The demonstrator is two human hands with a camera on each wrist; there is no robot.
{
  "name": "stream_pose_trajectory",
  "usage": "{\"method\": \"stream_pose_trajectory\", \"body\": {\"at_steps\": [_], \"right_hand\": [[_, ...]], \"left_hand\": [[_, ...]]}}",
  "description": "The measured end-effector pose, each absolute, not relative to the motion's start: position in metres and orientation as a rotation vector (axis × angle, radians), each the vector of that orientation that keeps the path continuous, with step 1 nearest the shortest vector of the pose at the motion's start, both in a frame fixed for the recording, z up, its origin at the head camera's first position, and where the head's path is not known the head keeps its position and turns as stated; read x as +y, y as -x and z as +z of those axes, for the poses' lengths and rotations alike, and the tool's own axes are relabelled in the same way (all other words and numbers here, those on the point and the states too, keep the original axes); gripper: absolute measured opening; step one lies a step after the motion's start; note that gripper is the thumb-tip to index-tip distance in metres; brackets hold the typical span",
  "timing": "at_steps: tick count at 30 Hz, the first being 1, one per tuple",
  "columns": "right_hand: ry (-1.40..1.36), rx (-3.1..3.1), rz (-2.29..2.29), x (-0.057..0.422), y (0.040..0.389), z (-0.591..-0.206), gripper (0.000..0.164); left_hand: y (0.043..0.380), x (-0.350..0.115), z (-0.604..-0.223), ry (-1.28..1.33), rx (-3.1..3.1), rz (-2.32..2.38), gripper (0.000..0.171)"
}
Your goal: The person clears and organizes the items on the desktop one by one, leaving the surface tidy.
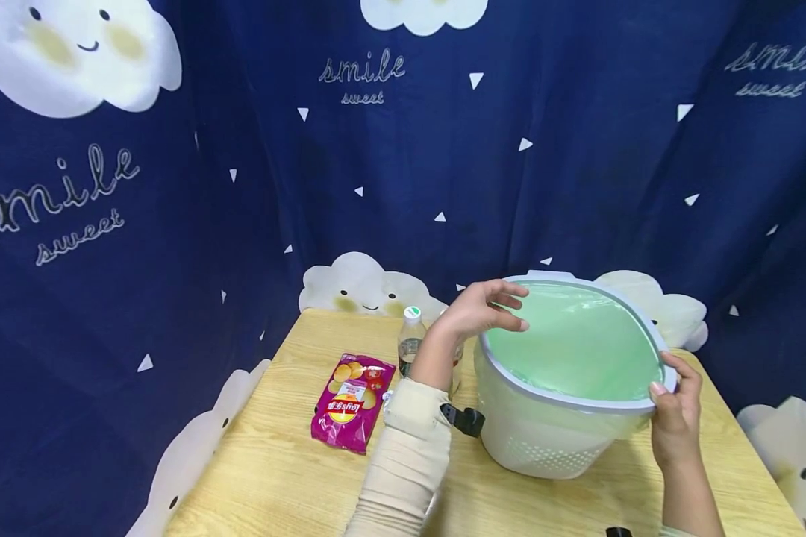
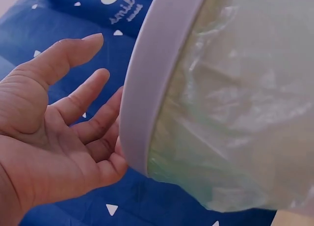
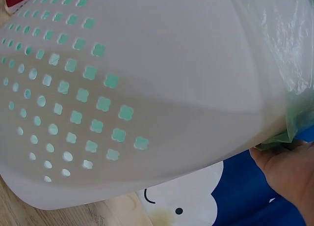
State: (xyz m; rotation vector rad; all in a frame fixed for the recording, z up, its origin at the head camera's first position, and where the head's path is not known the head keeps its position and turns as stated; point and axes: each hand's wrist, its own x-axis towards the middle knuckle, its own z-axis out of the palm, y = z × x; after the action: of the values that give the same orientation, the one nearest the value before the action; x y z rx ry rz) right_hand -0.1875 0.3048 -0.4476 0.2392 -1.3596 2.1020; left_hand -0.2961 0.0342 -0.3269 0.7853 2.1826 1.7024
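At the lower right of the head frame, the right hand (image 1: 678,410) pinches the lilac-grey rim (image 2: 147,83) of a perforated plastic wastebasket (image 1: 537,440), thumb on top and fingers round the outer edge. The wastebasket stands right of centre on the wood-grain table (image 1: 262,447), its mouth tilted toward the camera. It looks light and fairly stiff, its smooth wall probably slick to the palm, so the rim seems the surest place to take hold. Inside it only a thin green bin liner (image 1: 571,335) shows, folded over to the outside; this film should be soft, slippery and easily torn or bunched. Left of centre lies a purple Lay's crisp packet (image 1: 352,403), sealed as far as visible, likely crushable. Farther in, near mid-frame, the left hand (image 1: 480,309) is loosely spread at the rim, gripping nothing, its little finger against the edge. Beyond its forearm stands a clear, white-capped bottle (image 1: 411,335); its fill is hard to judge. The navy cloud-print curtain (image 1: 403,171) fills the upper frame.
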Motion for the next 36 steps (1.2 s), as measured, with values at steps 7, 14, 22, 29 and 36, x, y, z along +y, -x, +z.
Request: {"method": "stream_pose_trajectory", "body": {"at_steps": [7, 14, 22, 29, 36], "right_hand": [[-0.247, -1.343, 2.098, 0.303, 0.188, -0.446, 0.049], [-0.247, -1.347, 2.096, 0.304, 0.189, -0.448, 0.050], [-0.240, -1.343, 2.095, 0.303, 0.189, -0.449, 0.051], [-0.244, -1.318, 2.099, 0.303, 0.190, -0.450, 0.050], [-0.257, -1.299, 2.113, 0.303, 0.192, -0.449, 0.050]], "left_hand": [[0.283, 0.025, -0.337, -0.831, 2.165, 1.825, 0.049], [0.270, 0.013, -0.351, -0.807, 2.186, 1.933, 0.047], [0.257, 0.004, -0.364, -0.744, 2.234, 2.029, 0.047], [0.244, -0.003, -0.377, -0.744, 2.292, 2.076, 0.049], [0.237, -0.017, -0.383, -0.713, 2.268, 2.127, 0.051]]}}
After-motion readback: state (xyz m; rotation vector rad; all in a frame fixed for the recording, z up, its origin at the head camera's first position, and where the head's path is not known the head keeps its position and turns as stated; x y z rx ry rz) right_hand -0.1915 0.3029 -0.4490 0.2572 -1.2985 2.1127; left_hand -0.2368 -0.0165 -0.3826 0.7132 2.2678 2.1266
